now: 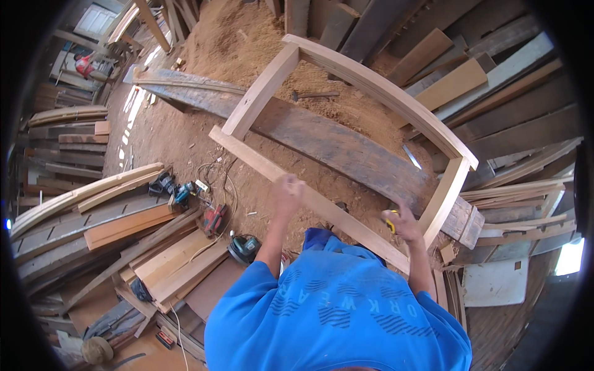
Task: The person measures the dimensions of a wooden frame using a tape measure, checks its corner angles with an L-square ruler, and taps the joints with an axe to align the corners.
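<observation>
Resting across a dark old beam (346,151) on the sawdust floor (185,142), the pale wooden frame (322,204) lay in front of you, its near rail running under both your hands. It looked stiff and fairly heavy, a jointed rectangle of solid timber that would rack at the corners if lifted by one rail alone; you would have done best to take it by two opposite long rails, close to the joints. Your left hand (288,188) rested on the near rail, its fingers curled over the edge in a loose grasp. Your right hand (403,224) was clenched around a small yellow tool (392,221), which I judged a tape measure, though mostly hidden. Blue sleeves covered your forearms. Power tools (213,217) and their cables at your left were too small to name surely.
</observation>
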### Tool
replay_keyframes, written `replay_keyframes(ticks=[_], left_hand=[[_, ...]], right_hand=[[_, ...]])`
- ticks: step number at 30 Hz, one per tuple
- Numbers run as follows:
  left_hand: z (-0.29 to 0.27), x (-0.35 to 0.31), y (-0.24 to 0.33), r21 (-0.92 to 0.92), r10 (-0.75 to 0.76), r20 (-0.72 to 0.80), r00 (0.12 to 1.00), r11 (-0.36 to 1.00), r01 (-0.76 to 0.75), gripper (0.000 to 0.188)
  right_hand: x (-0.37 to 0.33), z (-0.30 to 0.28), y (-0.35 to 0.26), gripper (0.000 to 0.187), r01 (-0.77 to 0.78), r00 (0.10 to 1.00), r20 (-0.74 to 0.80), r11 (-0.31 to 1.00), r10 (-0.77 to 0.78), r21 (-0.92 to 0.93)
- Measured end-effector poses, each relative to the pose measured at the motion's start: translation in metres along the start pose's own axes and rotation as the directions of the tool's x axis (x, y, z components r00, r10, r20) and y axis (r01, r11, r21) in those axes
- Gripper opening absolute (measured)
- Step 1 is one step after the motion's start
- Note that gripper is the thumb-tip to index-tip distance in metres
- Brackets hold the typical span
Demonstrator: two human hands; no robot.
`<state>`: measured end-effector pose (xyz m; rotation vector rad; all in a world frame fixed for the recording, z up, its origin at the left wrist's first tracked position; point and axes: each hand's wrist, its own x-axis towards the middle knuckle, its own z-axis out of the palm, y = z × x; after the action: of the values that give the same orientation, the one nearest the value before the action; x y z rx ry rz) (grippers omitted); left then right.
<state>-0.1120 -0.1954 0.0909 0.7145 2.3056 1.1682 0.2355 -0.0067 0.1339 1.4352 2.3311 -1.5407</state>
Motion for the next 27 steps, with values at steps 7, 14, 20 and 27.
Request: replay_keyframes(ticks=[7, 14, 20, 27], left_hand=[[0.039, -0.055, 0.041, -0.238, -0.142, 0.844, 0.517, 0.766, 0.598, 0.025], [0.032, -0.055, 0.037, -0.453, 0.017, 0.772, 0.635, 0.716, 0.531, 0.015], [-0.078, 0.053, -0.012, -0.67, -0.227, 0.256, 0.94, 0.659, 0.341, 0.007], [-0.137, 0.102, -0.076, -0.597, -0.358, -0.051, 0.933, 0.759, 0.259, 0.032]], right_hand=[[-0.005, 0.054, -0.142, 0.094, 0.056, 0.954, 0.294, 0.998, -0.061, 0.026], [-0.019, 0.05, -0.138, 0.085, 0.12, 0.931, 0.343, 0.992, -0.126, 0.038], [-0.049, -0.012, -0.047, 0.05, 0.116, 0.954, 0.281, 0.993, -0.103, -0.027], [-0.087, -0.038, 0.005, 0.038, -0.069, 0.958, 0.284, 0.996, 0.052, 0.048]])
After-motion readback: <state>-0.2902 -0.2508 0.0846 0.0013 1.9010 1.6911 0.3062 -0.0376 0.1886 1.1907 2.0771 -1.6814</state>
